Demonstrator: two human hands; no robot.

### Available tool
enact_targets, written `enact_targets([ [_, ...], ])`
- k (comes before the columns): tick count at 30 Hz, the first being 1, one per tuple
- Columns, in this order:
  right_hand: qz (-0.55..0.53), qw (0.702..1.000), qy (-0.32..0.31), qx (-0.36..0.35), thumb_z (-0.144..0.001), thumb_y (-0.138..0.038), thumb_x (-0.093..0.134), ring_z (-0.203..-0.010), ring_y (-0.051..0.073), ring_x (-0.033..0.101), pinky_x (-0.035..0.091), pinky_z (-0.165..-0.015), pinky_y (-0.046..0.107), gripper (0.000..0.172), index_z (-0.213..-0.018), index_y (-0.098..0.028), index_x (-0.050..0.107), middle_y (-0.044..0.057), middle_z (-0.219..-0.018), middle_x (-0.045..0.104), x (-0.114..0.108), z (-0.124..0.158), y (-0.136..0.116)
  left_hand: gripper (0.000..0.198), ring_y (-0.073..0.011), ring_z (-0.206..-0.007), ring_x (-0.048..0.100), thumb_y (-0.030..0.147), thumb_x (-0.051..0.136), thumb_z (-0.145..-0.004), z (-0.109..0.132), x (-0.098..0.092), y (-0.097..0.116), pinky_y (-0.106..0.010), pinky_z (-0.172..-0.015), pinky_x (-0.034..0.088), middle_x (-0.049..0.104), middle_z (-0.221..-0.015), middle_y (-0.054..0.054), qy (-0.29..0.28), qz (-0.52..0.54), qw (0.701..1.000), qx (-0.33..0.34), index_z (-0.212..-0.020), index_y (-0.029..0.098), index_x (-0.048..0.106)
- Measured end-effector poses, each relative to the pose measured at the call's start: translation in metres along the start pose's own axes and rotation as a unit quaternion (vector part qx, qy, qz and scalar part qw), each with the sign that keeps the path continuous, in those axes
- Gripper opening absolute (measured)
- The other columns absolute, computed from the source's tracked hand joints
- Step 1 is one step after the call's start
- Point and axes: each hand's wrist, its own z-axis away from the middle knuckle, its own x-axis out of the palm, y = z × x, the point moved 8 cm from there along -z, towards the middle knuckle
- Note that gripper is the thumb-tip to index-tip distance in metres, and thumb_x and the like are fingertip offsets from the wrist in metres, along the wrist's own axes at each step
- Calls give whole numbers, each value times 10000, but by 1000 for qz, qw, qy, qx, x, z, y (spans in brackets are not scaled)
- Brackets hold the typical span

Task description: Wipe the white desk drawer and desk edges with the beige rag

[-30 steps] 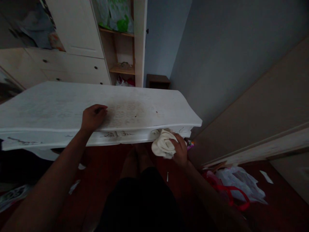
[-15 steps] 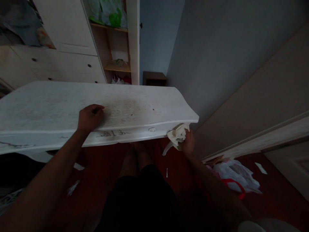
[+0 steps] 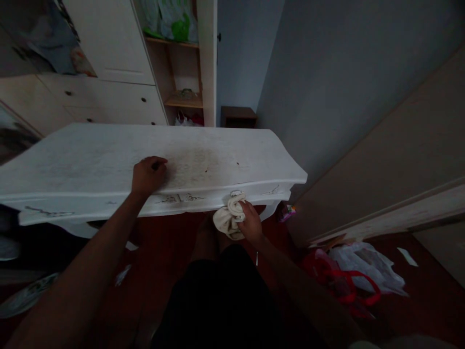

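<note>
A white dressing table with a worn, brownish stain on its top stands across the view. My left hand rests on that top near the front edge, left of the stain, its fingers curled in and nothing visible inside them. In my right hand is a crumpled off-white cloth. The cloth is at the table's front face, just below a small carved ornament, and its lower part hangs beneath the edge. My palm and some fingers are hidden behind the cloth.
Behind the table are a white wardrobe with drawers and an open shelf compartment, and a small brown cabinet. On the red floor at right lie a white plastic bag and a red bag. A wall rises on the right.
My right hand has moved left along the table's front with the cloth, away from the right corner. My left hand keeps its place on the top. The view has shifted slightly.
</note>
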Motion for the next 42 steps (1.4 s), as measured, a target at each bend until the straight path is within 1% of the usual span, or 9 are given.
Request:
enact_targets([
  [3,-4,999,-5,35,-670,-91,537,-1313,288,464,416,-1096,432,665,-1330,-161,508,155,-1392,496,25,0,-20,355,-231,-940,662,300,474,-788,0,0,0,-376,-903,499,716,-1002,-117,-6,-7,1000,-6,-992,129,710],
  [9,-27,998,-55,21,-664,-60,538,-1339,278,435,404,-1112,412,739,-1389,-175,451,133,-1447,452,66,-21,-83,297,-227,-946,661,259,482,-784,0,0,0,-361,-934,496,721,-1016,-85,-1,0,1000,-17,-953,172,711],
  [15,36,987,-139,-78,-758,-108,593,-1302,316,430,378,-1130,426,649,-1393,-145,460,161,-1439,444,93,-46,-142,300,-209,-879,664,241,484,-778,2,-2,-2,-321,-889,510,727,-977,-67,3,26,999,-38,-953,174,718],
  [21,59,960,-175,-209,-817,-148,596,-1247,309,459,409,-1071,468,539,-1347,-193,506,150,-1404,483,104,-37,-157,308,-207,-892,667,238,487,-775,2,-3,0,-305,-906,500,728,-979,-79,9,30,999,-27,-954,158,724],
  [27,30,914,-274,-298,-721,-121,655,-1258,254,497,425,-1062,376,580,-1290,-200,573,111,-1375,541,109,-23,-154,330,-218,-905,677,262,483,-769,0,-3,-2,-333,-910,509,735,-982,-89,10,45,999,-22,-960,142,724],
  [31,-15,923,-227,-312,-786,-213,637,-1241,236,520,444,-1042,380,499,-1281,-206,577,111,-1357,556,66,-37,-161,342,-224,-926,677,274,473,-768,0,-2,-4,-342,-928,506,736,-998,-95,13,55,998,-15,-956,138,724],
  [35,-56,949,-92,-296,-814,-283,622,-1235,233,507,454,-1025,393,502,-1307,-243,534,91,-1349,538,-25,-86,-165,353,-228,-911,678,283,472,-768,0,-2,-5,-340,-913,513,736,-996,-101,11,60,998,-21,-963,134,726],
  [38,-8,961,16,-275,-869,-309,552,-1271,266,463,409,-1055,438,457,-1311,-198,520,113,-1354,506,-89,-137,-160,355,-230,-914,677,289,475,-769,0,-2,-5,-339,-911,512,736,-1001,-99,3,59,998,-26,-971,137,724],
  [42,107,957,33,-267,-874,-282,532,-1263,301,435,378,-1056,476,470,-1328,-168,498,121,-1358,479,-114,-193,-146,350,-229,-931,677,302,471,-773,0,0,-8,-342,-916,513,734,-1017,-85,-6,56,998,-38,-976,159,717],
])
